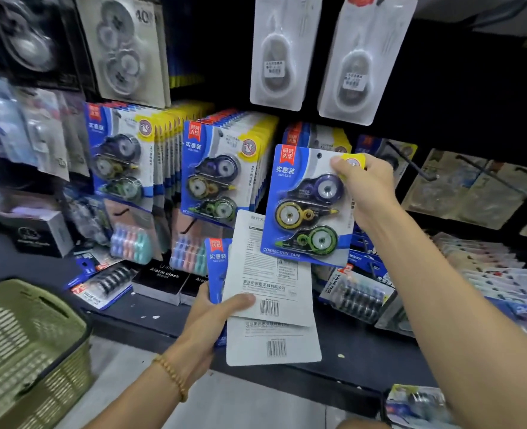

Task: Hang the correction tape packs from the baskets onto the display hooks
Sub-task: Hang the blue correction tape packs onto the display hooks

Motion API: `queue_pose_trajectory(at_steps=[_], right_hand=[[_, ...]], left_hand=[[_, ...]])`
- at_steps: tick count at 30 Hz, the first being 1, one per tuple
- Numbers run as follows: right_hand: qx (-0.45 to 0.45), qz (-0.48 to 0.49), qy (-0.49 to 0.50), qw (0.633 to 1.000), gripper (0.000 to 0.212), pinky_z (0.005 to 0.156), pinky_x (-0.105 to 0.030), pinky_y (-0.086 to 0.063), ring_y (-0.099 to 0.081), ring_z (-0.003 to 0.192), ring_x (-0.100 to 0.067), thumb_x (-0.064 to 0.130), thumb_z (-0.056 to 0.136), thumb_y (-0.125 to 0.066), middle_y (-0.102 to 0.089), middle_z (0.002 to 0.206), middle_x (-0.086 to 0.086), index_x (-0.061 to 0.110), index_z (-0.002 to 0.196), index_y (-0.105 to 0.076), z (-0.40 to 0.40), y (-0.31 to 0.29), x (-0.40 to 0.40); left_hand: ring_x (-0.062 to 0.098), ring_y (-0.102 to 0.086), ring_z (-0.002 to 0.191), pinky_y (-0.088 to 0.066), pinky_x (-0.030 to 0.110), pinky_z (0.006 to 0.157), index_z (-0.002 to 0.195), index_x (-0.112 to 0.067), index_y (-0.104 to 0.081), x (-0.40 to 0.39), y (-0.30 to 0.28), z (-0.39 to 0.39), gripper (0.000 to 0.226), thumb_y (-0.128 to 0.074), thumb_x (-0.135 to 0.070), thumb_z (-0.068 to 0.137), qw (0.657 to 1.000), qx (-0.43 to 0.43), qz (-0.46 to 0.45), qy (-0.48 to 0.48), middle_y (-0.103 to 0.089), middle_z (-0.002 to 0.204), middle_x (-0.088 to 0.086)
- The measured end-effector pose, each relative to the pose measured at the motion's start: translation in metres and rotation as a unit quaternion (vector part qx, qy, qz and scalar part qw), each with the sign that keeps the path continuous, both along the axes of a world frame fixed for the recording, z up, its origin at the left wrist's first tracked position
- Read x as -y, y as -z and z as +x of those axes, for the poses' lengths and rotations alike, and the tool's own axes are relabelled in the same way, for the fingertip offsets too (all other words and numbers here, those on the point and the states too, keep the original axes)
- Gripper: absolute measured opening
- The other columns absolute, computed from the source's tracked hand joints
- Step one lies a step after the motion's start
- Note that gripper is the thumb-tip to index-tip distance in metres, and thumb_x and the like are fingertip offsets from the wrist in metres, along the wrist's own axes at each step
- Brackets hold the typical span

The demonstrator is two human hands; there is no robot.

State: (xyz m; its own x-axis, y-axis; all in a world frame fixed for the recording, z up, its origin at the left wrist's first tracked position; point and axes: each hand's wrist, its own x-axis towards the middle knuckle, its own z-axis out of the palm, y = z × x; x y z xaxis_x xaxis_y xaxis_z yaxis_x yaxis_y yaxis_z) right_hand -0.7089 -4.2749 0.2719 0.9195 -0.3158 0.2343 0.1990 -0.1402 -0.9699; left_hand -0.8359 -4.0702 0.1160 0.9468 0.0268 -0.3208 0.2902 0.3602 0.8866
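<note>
Right hand (368, 186) pinching a light, stiff card pack (310, 205) by its top corner beside the hang hole; left hand (212, 314) gripping spare packs (270, 292) below, before the shelf hooks.

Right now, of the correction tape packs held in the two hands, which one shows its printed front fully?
The pack in the right hand, the blue correction tape pack, shows three dispensers. The packs in the left hand mostly show white barcode backs.
</note>
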Motion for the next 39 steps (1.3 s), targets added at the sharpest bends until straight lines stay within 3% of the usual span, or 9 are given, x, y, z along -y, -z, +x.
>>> queue_pose_trajectory(at_steps=[4, 17, 21, 25, 28, 30, 33, 35, 39], right_hand=[[0.010, -0.001, 0.009, 1.000, 0.018, 0.084, -0.054, -0.057, -0.062, 0.075, -0.022, 0.016, 0.088, -0.074, -0.066, 0.079, -0.010, 0.013, 0.075, -0.063, 0.002, -0.001, 0.001], [-0.025, -0.035, 0.070, 0.997, 0.018, 0.075, -0.045, -0.060, -0.067, 0.072, -0.023, 0.021, 0.085, -0.077, -0.071, 0.079, -0.006, 0.017, 0.072, -0.065, 0.016, 0.002, -0.004], [-0.020, -0.044, 0.084, 0.995, 0.026, 0.054, -0.021, -0.048, -0.056, 0.064, -0.013, 0.026, 0.086, -0.078, -0.063, 0.070, 0.001, 0.018, 0.068, -0.062, 0.016, 0.013, 0.000], [-0.042, -0.053, 0.108, 0.992, 0.027, 0.082, -0.041, -0.058, -0.066, 0.089, -0.022, 0.033, 0.084, -0.078, -0.069, 0.095, -0.006, 0.012, 0.099, -0.071, 0.005, 0.033, 0.010], [-0.055, -0.115, 0.135, 0.983, 0.038, 0.087, -0.035, -0.047, -0.058, 0.100, -0.018, 0.032, 0.091, -0.073, -0.061, 0.110, -0.002, 0.012, 0.121, -0.060, -0.032, 0.054, 0.006], [-0.037, -0.167, 0.104, 0.980, 0.031, 0.090, -0.036, -0.050, -0.061, 0.098, -0.020, 0.030, 0.089, -0.075, -0.065, 0.110, -0.005, 0.013, 0.111, -0.062, -0.062, 0.074, -0.004], [-0.120, -0.234, -0.048, 0.964, 0.038, 0.070, -0.034, -0.051, -0.060, 0.077, -0.026, 0.039, 0.086, -0.079, -0.067, 0.085, -0.008, 0.003, 0.097, -0.069, -0.100, 0.094, -0.028], [-0.166, -0.223, -0.142, 0.950, 0.037, 0.060, -0.026, -0.048, -0.065, 0.068, -0.021, 0.045, 0.081, -0.081, -0.068, 0.072, 0.002, 0.010, 0.085, -0.070, -0.118, 0.103, -0.042], [-0.155, -0.075, -0.155, 0.973, 0.029, 0.065, -0.026, -0.060, -0.075, 0.082, -0.013, 0.024, 0.085, -0.082, -0.077, 0.097, -0.001, 0.009, 0.106, -0.069, -0.134, 0.105, -0.063]], left_hand=[[0.006, -0.060, 0.041, -0.041, 0.016, 0.033, 0.125, -0.010, -0.053, 0.001, -0.004, 0.000, 0.047, -0.075, -0.002, 0.084, 1.000, 0.000, 0.004, 0.009, -0.073, 0.112, 0.018], [0.010, -0.067, 0.049, -0.045, 0.019, 0.037, 0.124, -0.012, -0.053, -0.002, -0.004, -0.004, 0.047, -0.076, -0.006, 0.084, 1.000, -0.001, 0.015, -0.001, -0.074, 0.110, 0.014], [0.021, -0.074, 0.072, -0.048, 0.021, 0.041, 0.124, -0.014, -0.054, -0.009, 0.004, -0.007, 0.047, -0.077, -0.008, 0.083, 1.000, 0.004, 0.003, -0.008, -0.077, 0.108, 0.008], [0.033, -0.072, 0.085, -0.046, 0.020, 0.038, 0.123, -0.010, -0.056, -0.019, 0.008, -0.020, 0.042, -0.073, -0.005, 0.085, 1.000, -0.003, -0.020, -0.016, -0.077, 0.108, 0.011], [0.031, -0.073, 0.079, -0.045, 0.021, 0.039, 0.123, -0.011, -0.057, -0.029, 0.011, -0.035, 0.040, -0.073, -0.009, 0.086, 1.000, -0.001, -0.028, -0.008, -0.078, 0.104, 0.011], [0.035, -0.070, 0.084, -0.054, 0.034, 0.057, 0.124, -0.012, -0.057, -0.035, 0.011, -0.044, 0.052, -0.081, -0.014, 0.078, 1.000, 0.006, -0.028, -0.005, -0.078, 0.103, 0.011], [0.046, -0.062, 0.101, -0.039, 0.063, 0.093, 0.124, -0.014, -0.059, -0.039, 0.004, -0.060, 0.065, -0.081, -0.022, 0.063, 0.999, 0.010, -0.050, -0.017, -0.077, 0.105, 0.012], [0.046, -0.061, 0.104, -0.035, 0.064, 0.096, 0.123, -0.013, -0.059, -0.041, -0.001, -0.068, 0.069, -0.083, -0.023, 0.059, 0.998, 0.017, -0.061, -0.022, -0.077, 0.105, 0.013], [0.048, -0.060, 0.106, -0.032, 0.061, 0.097, 0.116, -0.011, -0.064, -0.042, -0.011, -0.078, 0.062, -0.086, -0.024, 0.059, 0.995, 0.029, -0.090, -0.017, -0.076, 0.107, 0.016]])
